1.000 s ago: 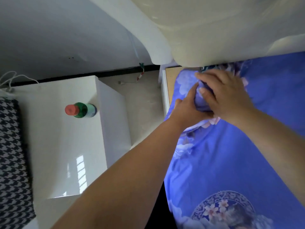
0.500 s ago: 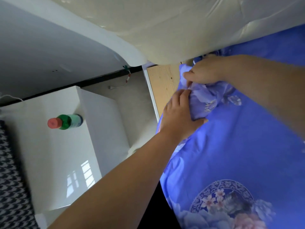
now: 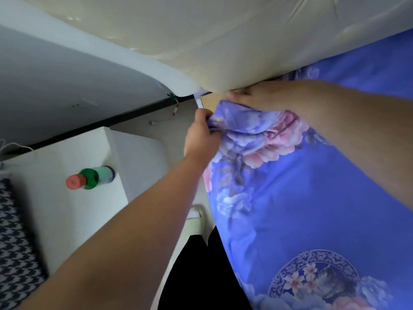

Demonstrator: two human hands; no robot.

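White tabletop (image 3: 67, 220) beside the bed carries one green bottle (image 3: 93, 177) with a red cap (label too blurred to read). Over the wooden bed board (image 3: 210, 101), the pale mattress (image 3: 223, 41) is tipped up. The left hand (image 3: 201, 137) has its fingers gripping the bunched corner of the blue floral sheet (image 3: 290, 198) at the bed's corner. The right hand (image 3: 254, 95) reaches under the mattress edge, and I cannot tell its grip.

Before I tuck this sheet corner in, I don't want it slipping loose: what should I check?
1. Left hand grips the bunched sheet corner: ok.
2. Right hand at the gap under the cream padding: ok.
3. What the right hand's fingers hold: cannot tell, hidden.
4. Wooden board bared at the corner: ok.
5. Sheet smooth near the corner: not ok, wrinkled.
6. Bottle on the white cabinet, apart from both hands: ok.
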